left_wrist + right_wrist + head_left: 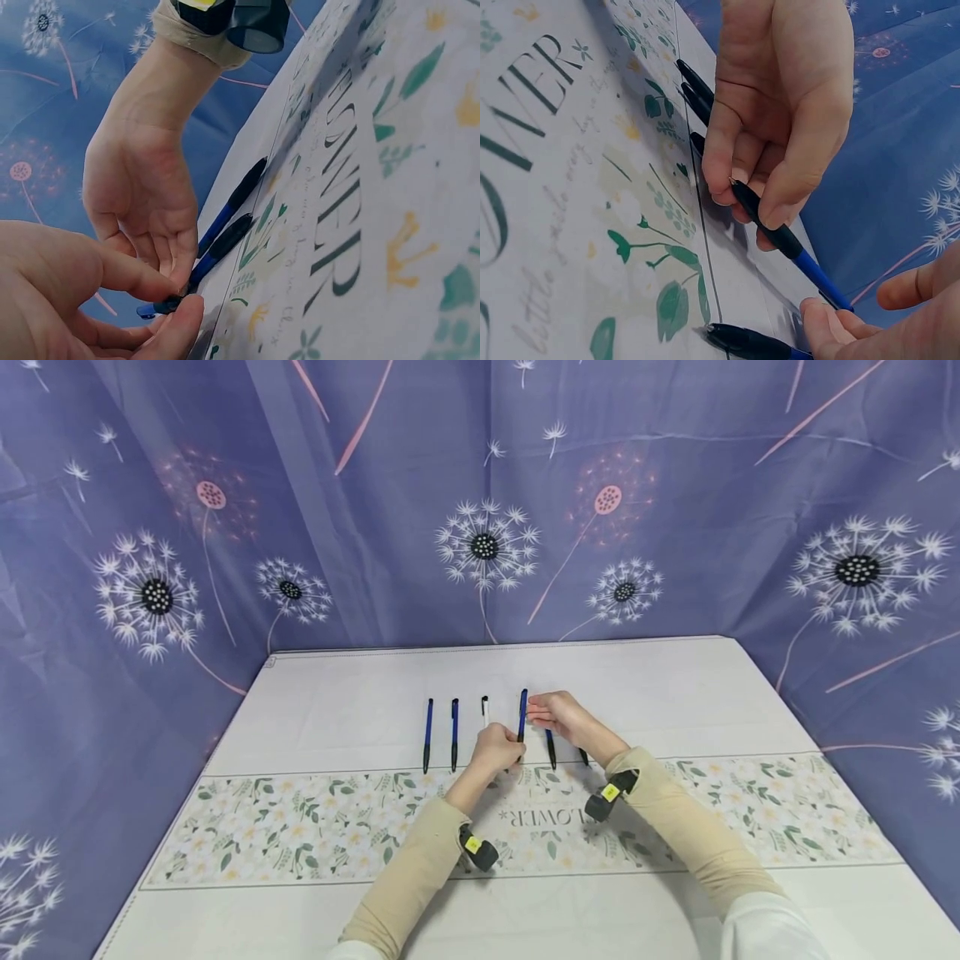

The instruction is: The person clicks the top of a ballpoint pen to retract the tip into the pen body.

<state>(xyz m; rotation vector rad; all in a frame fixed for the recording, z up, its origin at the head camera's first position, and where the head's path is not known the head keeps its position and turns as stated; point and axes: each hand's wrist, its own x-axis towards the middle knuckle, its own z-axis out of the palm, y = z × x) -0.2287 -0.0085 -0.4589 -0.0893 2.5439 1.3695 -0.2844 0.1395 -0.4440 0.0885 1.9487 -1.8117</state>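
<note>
My left hand [498, 750] pinches a blue pen [522, 714] with a black grip between thumb and forefinger. In the right wrist view, the left hand [780, 127] holds that pen [804, 262] near its black tip end, slanted above the table. My right hand [564, 717] is beside the pen's upper end, its fingers extended and loosely together. Close up, the right hand's thumb and fingers [821, 330] stand apart around the pen's far end; whether they touch it I cannot tell. A white pen [486, 713] lies partly hidden behind the left hand.
Two blue pens, one outermost [428, 735] and one nearer [454, 735], lie on the left. Under the right hand are another pen [551, 749] and a mostly hidden pen [583, 757]. A floral strip [315, 827] crosses the white table [345, 693]; a purple curtain [390, 527] stands behind.
</note>
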